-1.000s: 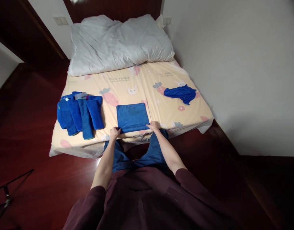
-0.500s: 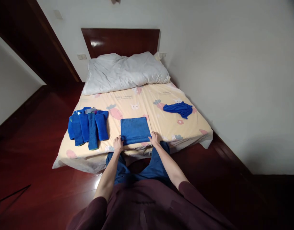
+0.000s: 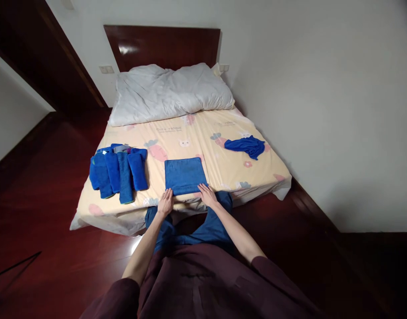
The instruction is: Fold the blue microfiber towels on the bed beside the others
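A blue towel (image 3: 185,173), folded into a flat rectangle, lies near the front edge of the bed. My left hand (image 3: 165,202) rests at its near left corner with the fingers stretched out. On the near right corner my right hand (image 3: 208,195) lies flat, fingers extended over the cloth. Left of the towel is a group of rolled or folded blue cloths (image 3: 118,170), several side by side, with a bit of grey and purple among them. A crumpled blue cloth (image 3: 248,146) lies farther right on the bed.
The bed has a pale yellow printed sheet (image 3: 170,139) that hangs over the front edge. A white quilt (image 3: 173,95) is bunched against the dark wooden headboard (image 3: 166,46). A thin black stand (image 3: 15,265) is on the dark red floor at lower left.
My fingers have gone from gripping the towel's near corners to lying flat. The right hand has shifted slightly left onto the cloth. The near strip of the towel now looks smoother.
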